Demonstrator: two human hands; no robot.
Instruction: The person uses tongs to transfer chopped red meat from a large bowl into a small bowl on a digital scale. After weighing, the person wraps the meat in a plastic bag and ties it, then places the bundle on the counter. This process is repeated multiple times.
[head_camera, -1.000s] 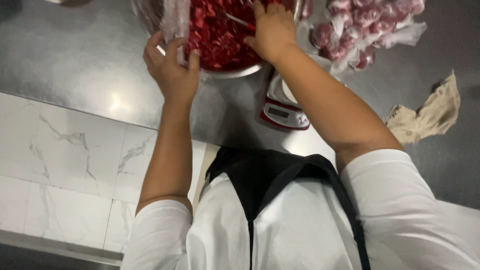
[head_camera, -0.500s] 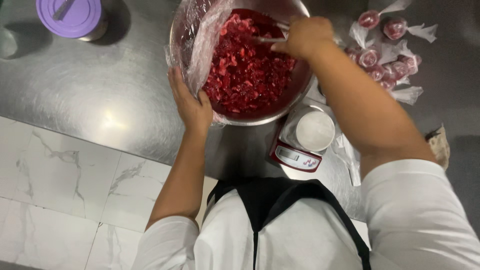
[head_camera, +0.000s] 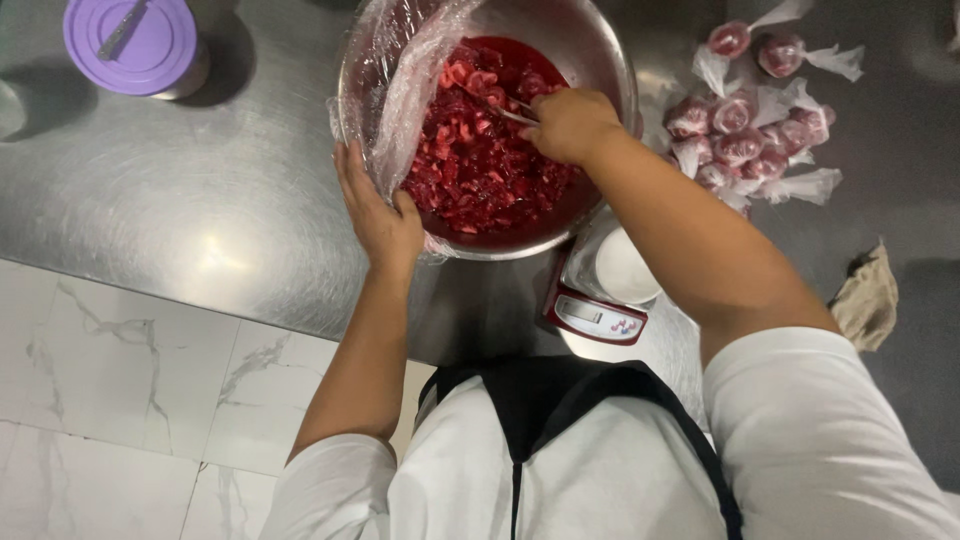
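A big steel bowl (head_camera: 600, 50) full of chopped red meat pieces (head_camera: 470, 160) stands on the steel counter. Clear plastic wrap (head_camera: 400, 90) hangs over its left rim. My left hand (head_camera: 375, 215) presses flat against the bowl's near-left rim, over the wrap. My right hand (head_camera: 570, 125) is inside the bowl, closed around a thin metal utensil (head_camera: 505, 110) whose tip lies in the meat.
A small red-and-white kitchen scale (head_camera: 600, 300) with a white cup on it sits just below the bowl. Several small tied plastic bags of red meat (head_camera: 750, 140) lie at the right. A purple-lidded container (head_camera: 130, 45) stands far left; a crumpled cloth (head_camera: 868, 300) lies at the right.
The view has shifted so the bowl sits lower in the frame. My left hand slid from the far rim to the near-left rim, and my right hand moved deeper into the meat.
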